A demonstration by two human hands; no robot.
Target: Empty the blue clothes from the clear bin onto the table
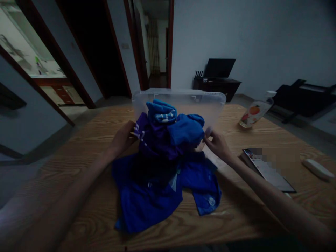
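A crumpled purple garment with white markings at its left edge lies heaped in the middle of the table. My left hand is closed on that left edge. At the heap's right side, my right hand pinches the cloth edge; which layer it grips is hard to tell. On top rest a rolled blue garment with white print and a bunched blue garment. Nearer to me a darker blue garment is spread, one part with a round white emblem reaching right. Behind the heap stands a translucent plastic bin.
On the wooden table, a pump bottle stands at the back right. A flat tablet-like item and a white oblong object lie to the right. Beyond the table are a dark cabinet with a screen and several doorways.
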